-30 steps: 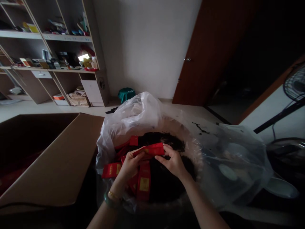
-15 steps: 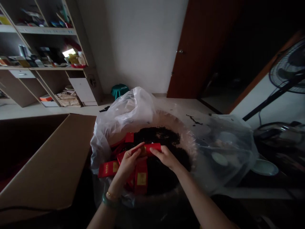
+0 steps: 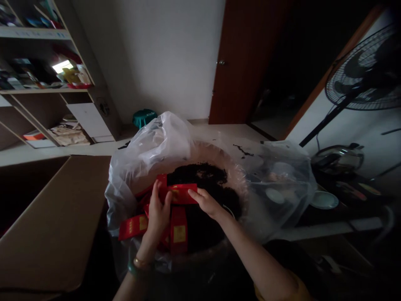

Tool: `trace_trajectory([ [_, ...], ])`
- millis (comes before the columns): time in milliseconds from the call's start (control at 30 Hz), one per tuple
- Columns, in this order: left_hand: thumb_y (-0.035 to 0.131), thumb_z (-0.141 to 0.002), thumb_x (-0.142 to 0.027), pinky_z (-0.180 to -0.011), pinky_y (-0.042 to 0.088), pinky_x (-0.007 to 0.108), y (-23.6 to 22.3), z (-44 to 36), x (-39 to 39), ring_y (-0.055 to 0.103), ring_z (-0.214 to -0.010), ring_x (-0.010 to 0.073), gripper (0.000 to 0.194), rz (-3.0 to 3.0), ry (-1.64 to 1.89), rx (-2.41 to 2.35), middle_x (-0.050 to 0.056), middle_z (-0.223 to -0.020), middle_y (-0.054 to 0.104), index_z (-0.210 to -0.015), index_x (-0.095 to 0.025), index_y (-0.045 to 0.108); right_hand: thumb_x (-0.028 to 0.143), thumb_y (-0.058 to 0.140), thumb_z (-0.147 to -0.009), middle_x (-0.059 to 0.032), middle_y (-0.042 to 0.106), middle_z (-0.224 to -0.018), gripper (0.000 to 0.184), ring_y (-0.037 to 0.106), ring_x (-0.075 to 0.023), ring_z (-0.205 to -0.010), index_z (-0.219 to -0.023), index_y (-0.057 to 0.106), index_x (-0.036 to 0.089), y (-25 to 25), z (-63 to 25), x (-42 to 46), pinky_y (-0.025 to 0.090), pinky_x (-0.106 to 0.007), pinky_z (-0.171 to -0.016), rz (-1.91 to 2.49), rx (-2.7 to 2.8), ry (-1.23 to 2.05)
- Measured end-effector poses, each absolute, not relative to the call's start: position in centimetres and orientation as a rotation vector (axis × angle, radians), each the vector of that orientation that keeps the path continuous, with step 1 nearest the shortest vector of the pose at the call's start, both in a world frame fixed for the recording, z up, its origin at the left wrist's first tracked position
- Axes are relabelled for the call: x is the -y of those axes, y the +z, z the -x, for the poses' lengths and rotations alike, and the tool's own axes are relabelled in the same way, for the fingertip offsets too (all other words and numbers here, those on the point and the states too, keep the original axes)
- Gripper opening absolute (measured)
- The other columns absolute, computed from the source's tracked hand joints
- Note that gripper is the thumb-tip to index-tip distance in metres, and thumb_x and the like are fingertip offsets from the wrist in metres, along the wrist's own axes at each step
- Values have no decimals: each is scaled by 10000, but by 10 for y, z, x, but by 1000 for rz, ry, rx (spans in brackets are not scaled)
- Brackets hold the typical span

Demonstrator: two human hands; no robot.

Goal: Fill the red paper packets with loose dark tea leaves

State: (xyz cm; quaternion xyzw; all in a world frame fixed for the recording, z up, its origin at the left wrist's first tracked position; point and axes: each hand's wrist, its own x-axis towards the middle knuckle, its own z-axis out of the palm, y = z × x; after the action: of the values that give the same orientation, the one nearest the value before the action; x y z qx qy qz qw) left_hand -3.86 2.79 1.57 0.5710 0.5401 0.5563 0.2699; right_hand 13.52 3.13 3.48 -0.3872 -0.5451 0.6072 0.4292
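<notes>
Dim rm; brown door [image 3: 241, 58] & fan [image 3: 357, 83] are standing beyond a plastic-lined tub [image 3: 203, 151] w/ dark loose material [image 3: 206, 230]. R hand [image 3: 205, 201] is pinching the R end of a red packet [image 3: 184, 195] over the tub; L hand [image 3: 159, 209] is standing wide by its L end, contact unclear. Packet's prob. light, soft-walled, slightly slick; both ends are offering best grip, w/o crushing.
</notes>
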Motion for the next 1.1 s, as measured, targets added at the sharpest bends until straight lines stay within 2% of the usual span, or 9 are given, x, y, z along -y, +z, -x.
trace_trajectory([
  [100,686,-736,-305,-1035,340,561,18,32,-21,344,-1328,373,698,-2246,1346,-1680,137,-1458,417,-1377,-200,430,703,526,-766,-63,705,-1042,609,610,-254,-1038,-1054,689,192,35,-136,-33,367,-447,-1033,1008,1418,1498],
  [200,669,-732,-180,-944,422,514,19,24,-18,441,-1238,361,640,-2603,1015,-1613,101,-1402,503,-1341,-242,485,727,456,-787,-51,699,-1034,635,590,-238,-1069,-1050,683,194,39,-137,-31,361,-426,-1045,997,1473,1514],
  [467,642,-734,-124,-909,475,426,14,15,-35,560,-1095,280,511,-2621,1039,-1502,87,-1235,639,-1234,-202,575,743,382,-813,-41,700,-992,668,576,-212,-1077,-1034,664,179,41,-145,-35,346,-404,-1061,884,1464,1551],
  [633,696,-725,-192,-918,488,387,10,19,-46,587,-1026,247,453,-2435,1223,-1539,81,-1154,679,-1170,-183,611,684,178,-891,-135,712,-986,747,647,-240,-997,-1040,661,133,35,-183,-63,447,-424,-948,1030,1413,1452],
  [700,710,-715,-210,-892,499,384,6,21,-49,593,-986,243,443,-2367,1260,-1561,74,-1099,698,-1149,-189,625,550,250,-935,-143,661,-1158,572,618,-235,-1076,-1183,592,164,25,-202,-79,480,-404,-908,1284,1470,1197],
  [767,718,-704,-218,-870,505,384,2,22,-50,591,-952,240,436,-2316,1270,-1564,65,-1053,709,-1132,-199,636,386,352,-925,-114,536,-1357,461,523,-210,-1224,-1329,484,207,9,-216,-95,433,-377,-984,1603,1759,945],
  [900,723,-690,-220,-838,509,381,-1,22,-51,587,-912,233,432,-2250,1246,-1558,54,-1022,715,-1115,-210,647,201,656,-694,-128,441,-1444,728,432,-258,-1307,-1388,436,188,-22,-225,-120,321,-368,-1082,1693,1989,965],
  [1000,731,-676,-216,-817,513,378,0,21,-52,588,-898,235,444,-2223,1210,-1561,60,-989,716,-1112,-201,651,153,713,-587,-127,468,-1424,867,478,-260,-1258,-1402,420,182,-32,-224,-136,361,-345,-1046,1693,2153,1030],
  [1100,736,-670,-223,-806,517,375,1,21,-53,591,-893,234,436,-2193,1205,-1552,63,-973,713,-1098,-201,657,140,728,-545,-100,544,-1354,837,541,-252,-1181,-1347,498,210,-34,-222,-151,408,-325,-992,1703,2292,1048],
])
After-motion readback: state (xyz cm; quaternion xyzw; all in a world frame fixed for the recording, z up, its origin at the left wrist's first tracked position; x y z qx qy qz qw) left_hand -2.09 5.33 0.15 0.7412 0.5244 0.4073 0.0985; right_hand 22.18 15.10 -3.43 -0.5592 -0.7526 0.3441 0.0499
